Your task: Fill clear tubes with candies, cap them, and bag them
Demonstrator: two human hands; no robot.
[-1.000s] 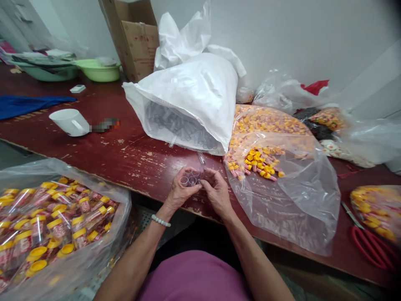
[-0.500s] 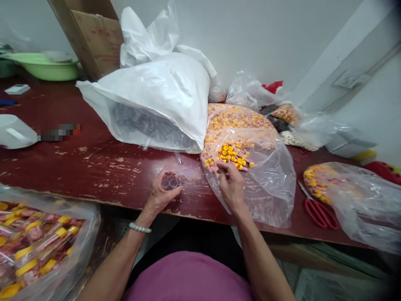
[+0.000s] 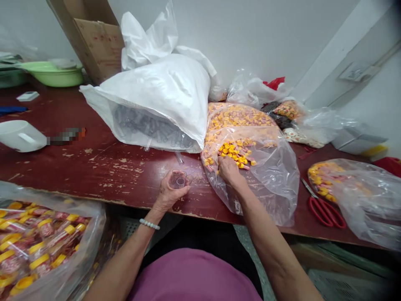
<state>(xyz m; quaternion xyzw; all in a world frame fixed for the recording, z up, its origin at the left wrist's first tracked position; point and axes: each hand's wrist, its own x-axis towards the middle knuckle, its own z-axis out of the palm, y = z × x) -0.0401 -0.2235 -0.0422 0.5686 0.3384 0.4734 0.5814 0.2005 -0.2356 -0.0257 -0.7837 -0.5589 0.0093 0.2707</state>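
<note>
My left hand [image 3: 171, 190] is curled round clear plastic tubes [image 3: 180, 181], their round open mouths facing up, just above the table's front part. My right hand [image 3: 230, 169] reaches into the mouth of a clear bag [image 3: 266, 192], its fingers drawn together at the left side of a heap of yellow caps with pink-and-white pieces [image 3: 239, 154]. The fingertips are hidden, so what they hold cannot be made out. Behind my left hand, a big white sack [image 3: 169, 90] lies with its mouth towards me, full of clear tubes [image 3: 147, 125].
Red-handled scissors [image 3: 324, 209] lie right of the bag, beside another clear bag of yellow-capped pieces [image 3: 354, 188]. At lower left stands a bag of filled, yellow-capped tubes [image 3: 46, 242]. A white mug [image 3: 23, 136] and a green basin [image 3: 56, 75] are farther left.
My right hand has turned over and its fingers have gone down among the yellow caps. The left hand, with the tubes, has shifted slightly right in the picture.
</note>
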